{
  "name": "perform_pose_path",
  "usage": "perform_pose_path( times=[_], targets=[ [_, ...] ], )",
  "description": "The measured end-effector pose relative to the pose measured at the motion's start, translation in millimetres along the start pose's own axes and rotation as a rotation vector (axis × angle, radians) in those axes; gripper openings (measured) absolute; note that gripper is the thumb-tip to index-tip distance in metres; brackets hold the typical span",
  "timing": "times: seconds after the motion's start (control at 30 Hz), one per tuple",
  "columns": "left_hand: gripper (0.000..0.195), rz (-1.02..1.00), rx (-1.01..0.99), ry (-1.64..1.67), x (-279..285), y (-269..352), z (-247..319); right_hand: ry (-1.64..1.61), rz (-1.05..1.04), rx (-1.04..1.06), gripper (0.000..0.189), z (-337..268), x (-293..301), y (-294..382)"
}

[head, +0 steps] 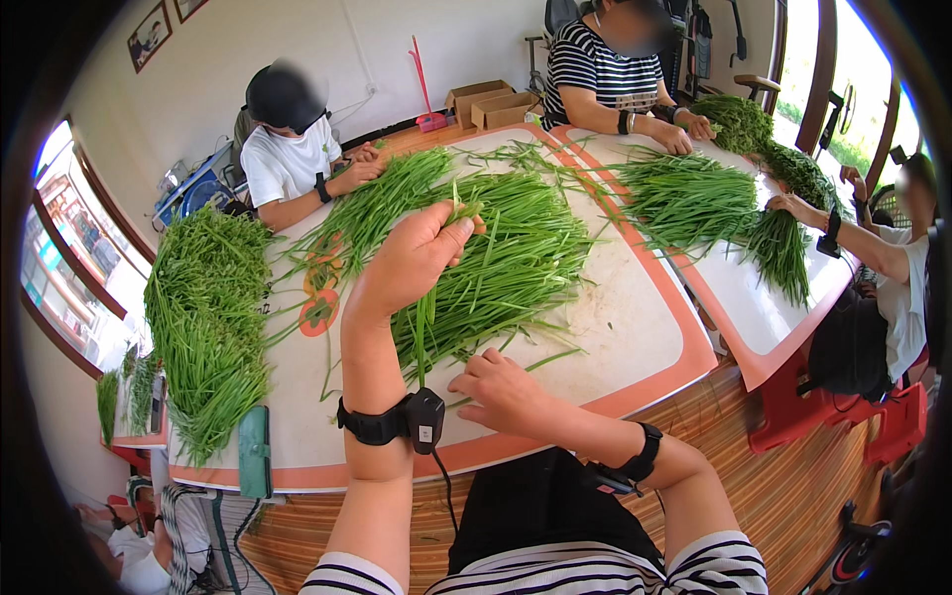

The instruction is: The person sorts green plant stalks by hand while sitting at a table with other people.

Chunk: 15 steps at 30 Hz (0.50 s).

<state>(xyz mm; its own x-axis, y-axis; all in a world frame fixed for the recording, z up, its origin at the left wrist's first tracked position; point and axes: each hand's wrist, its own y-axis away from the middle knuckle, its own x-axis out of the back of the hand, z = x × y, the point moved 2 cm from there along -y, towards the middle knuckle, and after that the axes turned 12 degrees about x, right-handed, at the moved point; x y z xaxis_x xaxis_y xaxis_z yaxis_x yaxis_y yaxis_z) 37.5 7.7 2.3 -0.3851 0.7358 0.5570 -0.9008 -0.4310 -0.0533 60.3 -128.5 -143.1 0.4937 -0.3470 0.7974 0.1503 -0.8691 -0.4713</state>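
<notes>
My left hand [420, 256] is raised over the table, its fingers closed on the pale ends of a few green garlic chives [424, 320], whose leaves hang down below the fist. Behind it lies a broad heap of chives [513, 260] on the white table with an orange border [632, 327]. My right hand [498, 390] hovers low at the heap's near edge, fingers slightly curled and apart, with nothing seen in it. Another tall pile of chives [212, 327] runs along the table's left side.
A green wallet-like case [255, 454] lies at the near left table edge. A person in white [286, 163] sits across, hands at chives. Two more people work at the adjoining table [773, 320] on the right, near red stools [788, 416]. Cardboard boxes [502, 111] stand behind.
</notes>
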Motion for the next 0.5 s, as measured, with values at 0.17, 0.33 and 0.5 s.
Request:
perform_pose_path(
  times=[0.17, 0.33, 0.5],
  targets=[
    [0.025, 0.065, -0.008, 0.09, 9, 4, -1, 0.113, 0.034, -0.025, 0.012, 5, -18, -3],
    [0.025, 0.131, -0.071, 0.213, 16, 4, -3, -0.212, 0.168, -0.129, 0.012, 14, 19, -2],
    [0.025, 0.187, -0.111, 0.244, 17, 5, -3, -0.076, 0.084, 0.019, 0.018, -2, 11, -14]
  ],
)
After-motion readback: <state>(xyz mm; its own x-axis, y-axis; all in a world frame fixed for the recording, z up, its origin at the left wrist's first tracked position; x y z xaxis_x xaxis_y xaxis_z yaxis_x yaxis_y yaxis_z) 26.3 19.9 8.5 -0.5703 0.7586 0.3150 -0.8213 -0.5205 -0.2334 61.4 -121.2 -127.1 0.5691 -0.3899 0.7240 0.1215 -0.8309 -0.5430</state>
